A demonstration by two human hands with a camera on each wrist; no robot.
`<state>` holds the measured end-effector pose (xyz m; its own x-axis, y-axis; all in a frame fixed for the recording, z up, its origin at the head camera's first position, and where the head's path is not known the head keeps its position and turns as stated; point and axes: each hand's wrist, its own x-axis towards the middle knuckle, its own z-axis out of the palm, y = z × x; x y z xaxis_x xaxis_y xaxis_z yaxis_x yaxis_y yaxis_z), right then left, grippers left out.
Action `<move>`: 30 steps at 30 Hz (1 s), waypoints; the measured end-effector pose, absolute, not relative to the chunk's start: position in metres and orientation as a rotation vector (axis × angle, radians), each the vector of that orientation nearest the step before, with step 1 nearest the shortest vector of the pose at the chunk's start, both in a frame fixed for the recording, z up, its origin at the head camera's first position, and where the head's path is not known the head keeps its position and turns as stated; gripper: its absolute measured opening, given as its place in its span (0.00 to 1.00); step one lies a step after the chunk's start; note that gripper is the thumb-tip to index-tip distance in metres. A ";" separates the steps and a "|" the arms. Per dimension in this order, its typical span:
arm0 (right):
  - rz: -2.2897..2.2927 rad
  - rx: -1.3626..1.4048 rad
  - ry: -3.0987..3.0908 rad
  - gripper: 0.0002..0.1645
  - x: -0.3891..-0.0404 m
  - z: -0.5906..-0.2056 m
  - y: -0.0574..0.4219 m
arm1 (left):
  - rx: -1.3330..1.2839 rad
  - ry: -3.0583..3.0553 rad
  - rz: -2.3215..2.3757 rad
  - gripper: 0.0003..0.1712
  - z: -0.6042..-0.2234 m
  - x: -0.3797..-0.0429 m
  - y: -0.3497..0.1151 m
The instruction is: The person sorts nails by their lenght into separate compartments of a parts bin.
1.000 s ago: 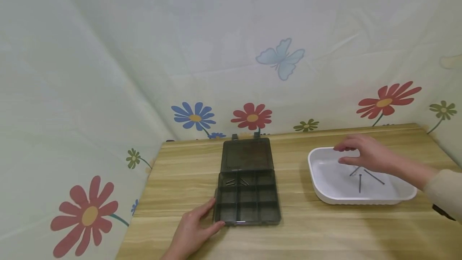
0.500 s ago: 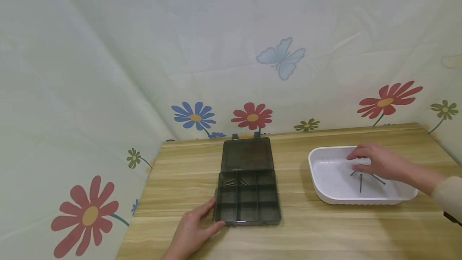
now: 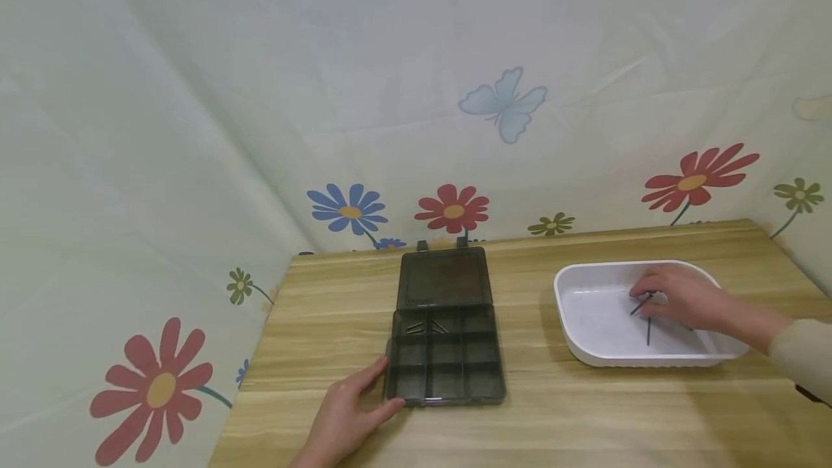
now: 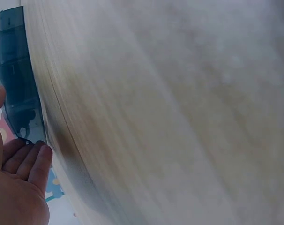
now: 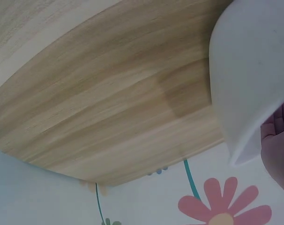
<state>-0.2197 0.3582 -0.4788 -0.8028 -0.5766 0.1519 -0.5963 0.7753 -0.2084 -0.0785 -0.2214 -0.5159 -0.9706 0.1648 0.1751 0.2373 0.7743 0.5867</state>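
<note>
A dark translucent compartment box (image 3: pixel 445 352) lies with its lid (image 3: pixel 445 279) folded back; several short metal pins or nails (image 3: pixel 414 328) sit in two far compartments. My left hand (image 3: pixel 344 410) holds the box's near left corner, fingers along the side and thumb at the front edge. In the left wrist view, fingers curl at the box's end. My right hand (image 3: pixel 689 300) reaches down into a white tray (image 3: pixel 585 341), thumb and forefinger apart on either side of a slanting dark nail (image 3: pixel 640 305). Another nail (image 3: pixel 648 331) lies just below the thumb; a further one is mostly hidden.
The wood-grain table (image 3: pixel 312 316) backs onto a curtain (image 3: pixel 390 92) printed with flowers and a butterfly. Table surface lies between box and tray. In the right wrist view, the tray's wall (image 5: pixel 245 70) hides most of what the right hand reaches.
My right hand has shifted a little right, then lowered into the tray, its fingertips coming around the slanting nail and covering more of the right-hand one. Left hand and box stay put.
</note>
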 end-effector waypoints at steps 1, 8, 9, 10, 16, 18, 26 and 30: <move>0.372 0.955 -2.882 0.16 -0.220 -0.481 0.358 | -0.325 -2.852 -0.962 0.42 -0.516 -0.078 -0.222; 0.376 0.969 -2.881 0.14 -0.226 -0.490 0.359 | -0.325 -2.855 -0.962 0.43 -0.516 -0.078 -0.222; 0.379 0.968 -2.881 0.14 -0.226 -0.491 0.359 | -0.326 -2.853 -0.964 0.42 -0.516 -0.078 -0.222; 0.381 0.965 -2.883 0.14 -0.226 -0.491 0.359 | -0.327 -2.852 -0.967 0.42 -0.516 -0.078 -0.221; 0.399 0.984 -2.855 0.15 -0.228 -0.492 0.358 | -0.330 -2.845 -0.978 0.42 -0.515 -0.078 -0.221; 0.396 0.981 -2.857 0.15 -0.228 -0.492 0.358 | -0.330 -2.845 -0.978 0.42 -0.515 -0.078 -0.221; 0.398 0.956 -2.928 0.14 -0.228 -0.492 0.356 | -0.325 -2.857 -0.977 0.42 -0.515 -0.078 -0.221; 0.407 0.932 -2.989 0.13 -0.226 -0.492 0.355 | -0.323 -2.857 -0.980 0.42 -0.516 -0.078 -0.221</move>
<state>-0.2264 0.3552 -0.4919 -0.8257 -0.5608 0.0608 -0.5567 0.7926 -0.2487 -0.0784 -0.2211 -0.5156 -0.9721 0.1659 0.1658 0.2327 0.7701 0.5940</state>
